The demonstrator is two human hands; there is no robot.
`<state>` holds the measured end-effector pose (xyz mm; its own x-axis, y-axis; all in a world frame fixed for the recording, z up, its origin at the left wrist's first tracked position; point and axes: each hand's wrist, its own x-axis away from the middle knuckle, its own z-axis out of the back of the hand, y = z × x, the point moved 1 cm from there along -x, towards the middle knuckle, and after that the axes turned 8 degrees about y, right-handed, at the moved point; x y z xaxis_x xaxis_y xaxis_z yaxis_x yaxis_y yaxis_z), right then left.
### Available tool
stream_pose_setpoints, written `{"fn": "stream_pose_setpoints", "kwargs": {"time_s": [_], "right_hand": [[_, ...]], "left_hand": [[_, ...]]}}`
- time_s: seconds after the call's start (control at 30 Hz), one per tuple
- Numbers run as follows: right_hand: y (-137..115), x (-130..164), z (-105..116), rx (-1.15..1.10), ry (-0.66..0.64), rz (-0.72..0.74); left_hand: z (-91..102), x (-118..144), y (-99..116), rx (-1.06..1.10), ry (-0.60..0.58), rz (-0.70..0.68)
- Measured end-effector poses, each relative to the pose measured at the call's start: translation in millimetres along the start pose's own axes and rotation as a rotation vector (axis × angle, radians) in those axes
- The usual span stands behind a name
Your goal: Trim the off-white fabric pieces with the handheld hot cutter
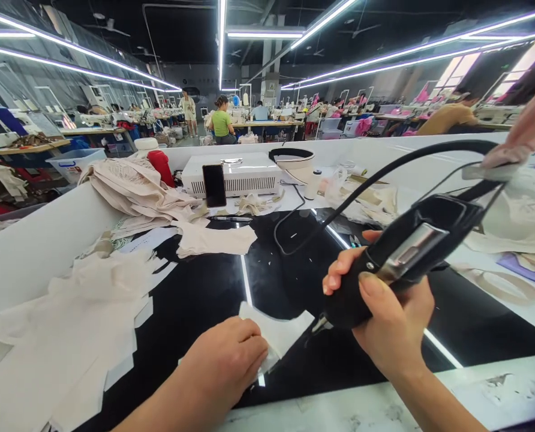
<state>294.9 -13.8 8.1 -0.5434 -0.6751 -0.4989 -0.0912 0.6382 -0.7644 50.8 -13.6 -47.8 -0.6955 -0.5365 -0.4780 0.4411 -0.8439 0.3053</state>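
Note:
My right hand (396,327) is wrapped round a black corded hand tool (423,237) with a silver metal plate on its side. The tool tilts down to the left, and its small metal tip is close to the right edge of a white fabric piece (288,330). I cannot tell whether tip and fabric touch. My left hand (231,360) has its fingers closed over the left part of that piece, holding it low over the black glossy work surface (195,312). The fingertips are partly hidden. A thick black cable (375,174) arches from the tool's upper end.
Cream fabric pieces (78,336) are stacked at left, with a fabric pile (132,186) behind. One cut piece (216,239) lies ahead near a pen (231,219). A phone (214,186) leans against a white vented box (249,171). People work at machines beyond the white partition (375,150).

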Motion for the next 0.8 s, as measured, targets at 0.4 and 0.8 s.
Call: {"fn": "stream_pose_setpoints", "kwargs": {"time_s": [0.4,0.8], "right_hand": [[2.0,14.4,-32.3,-0.115,-0.108,-0.082],[-7.3,19.0,-35.2,-0.095,-0.094,-0.127]], "left_hand": [[17.9,-15.5,-12.7,0.176,-0.034,0.012],[9.8,-30.0,-19.4,0.314,-0.475,0.119]]}}
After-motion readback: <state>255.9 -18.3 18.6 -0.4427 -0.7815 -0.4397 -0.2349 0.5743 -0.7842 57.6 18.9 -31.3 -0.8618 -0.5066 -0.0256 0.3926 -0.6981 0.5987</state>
